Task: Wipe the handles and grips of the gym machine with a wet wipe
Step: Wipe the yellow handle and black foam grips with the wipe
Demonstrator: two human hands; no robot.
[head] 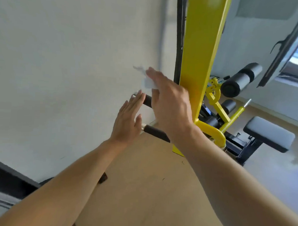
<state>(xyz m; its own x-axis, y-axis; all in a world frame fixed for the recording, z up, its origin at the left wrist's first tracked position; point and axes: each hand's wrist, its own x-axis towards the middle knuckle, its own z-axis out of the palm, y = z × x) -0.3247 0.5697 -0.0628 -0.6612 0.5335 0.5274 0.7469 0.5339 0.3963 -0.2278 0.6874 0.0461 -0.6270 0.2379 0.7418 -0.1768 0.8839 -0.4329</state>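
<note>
Right hand (169, 103) pinches the wet wipe (147, 79) above the upper grip (147, 101); left hand (127, 119) open flat

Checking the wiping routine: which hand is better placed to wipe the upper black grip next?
The right hand: it holds the wipe just above the upper grip. The left hand is open and empty.

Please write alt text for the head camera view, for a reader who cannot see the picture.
A person's right hand holds a white wet wipe just above the upper black grip of a yellow gym machine. The open left hand reaches toward the grip's metal end, with a lower black grip below.
</note>
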